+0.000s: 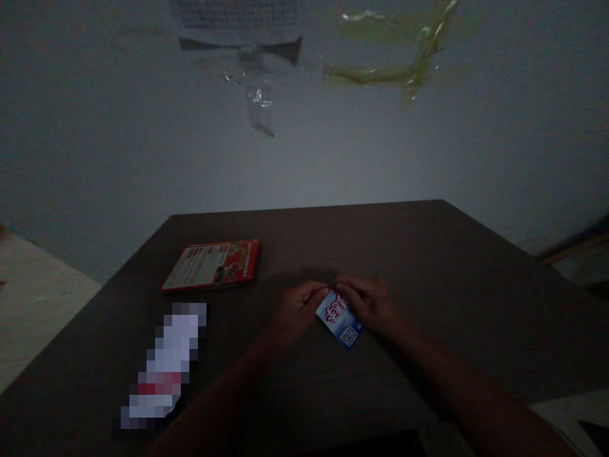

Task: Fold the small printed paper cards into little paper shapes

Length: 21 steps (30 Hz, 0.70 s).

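Between my hands, just above or on the dark table, is a small blue card (339, 315) with red-and-white lettering and a QR code at its near corner. My left hand (301, 309) pinches its far left edge between thumb and fingers. From the other side, my right hand (367, 301) grips the far right edge, thumb on top. The fingertips of both hands nearly meet at the card's far end, and they cover that end. Whether the card rests on the tabletop I cannot tell.
A red, flat box or booklet (212, 265) with printed panels lies at the table's left. Nearer, a pixelated, pale oblong thing (166, 362) lies on the brown table (361, 238). The wall (328, 146) behind carries yellow tape (371, 75) and a clear plastic scrap (259, 105).
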Each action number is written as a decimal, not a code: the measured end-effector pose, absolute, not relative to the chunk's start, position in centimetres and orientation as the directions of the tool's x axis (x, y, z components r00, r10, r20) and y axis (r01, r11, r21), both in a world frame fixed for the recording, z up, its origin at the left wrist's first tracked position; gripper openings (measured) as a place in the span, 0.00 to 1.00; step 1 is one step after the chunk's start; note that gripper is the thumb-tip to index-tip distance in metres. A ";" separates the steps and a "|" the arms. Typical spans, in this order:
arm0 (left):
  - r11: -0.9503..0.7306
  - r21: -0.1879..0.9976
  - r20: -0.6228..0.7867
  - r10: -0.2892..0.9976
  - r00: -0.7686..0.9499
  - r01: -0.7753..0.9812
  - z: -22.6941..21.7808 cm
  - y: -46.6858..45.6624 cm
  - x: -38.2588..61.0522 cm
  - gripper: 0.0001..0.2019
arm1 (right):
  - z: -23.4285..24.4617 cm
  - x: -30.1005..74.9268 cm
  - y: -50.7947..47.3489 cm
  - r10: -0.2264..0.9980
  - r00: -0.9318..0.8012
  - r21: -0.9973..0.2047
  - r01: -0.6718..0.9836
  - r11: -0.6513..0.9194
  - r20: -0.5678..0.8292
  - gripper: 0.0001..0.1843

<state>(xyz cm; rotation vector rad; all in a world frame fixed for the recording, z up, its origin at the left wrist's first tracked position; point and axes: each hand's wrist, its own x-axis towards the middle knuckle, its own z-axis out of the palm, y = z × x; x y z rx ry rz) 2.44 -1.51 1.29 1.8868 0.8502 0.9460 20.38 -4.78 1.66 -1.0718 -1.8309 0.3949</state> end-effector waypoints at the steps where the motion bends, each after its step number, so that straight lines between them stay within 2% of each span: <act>1: -0.430 0.878 0.284 0.823 0.492 0.212 1.3 -1.5 2.4 0.12 | 1.8 20.4 -4.8 0.809 -0.175 -0.656 0.502 0.563 0.561 0.10; 6: -0.510 0.823 0.332 0.788 0.519 0.250 1.7 -1.7 2.4 0.12 | 2.3 20.4 -5.0 0.816 -0.198 -0.660 0.501 0.560 0.543 0.11; 16: -0.494 0.819 0.312 0.811 0.494 0.293 1.5 -1.8 2.3 0.13 | 1.7 20.3 -4.5 0.882 -0.165 -0.731 0.505 0.459 0.441 0.12; 21: -0.496 0.818 0.323 0.816 0.480 0.292 1.6 -1.6 2.0 0.13 | 1.7 20.6 -4.3 0.855 -0.230 -0.689 0.513 0.513 0.465 0.13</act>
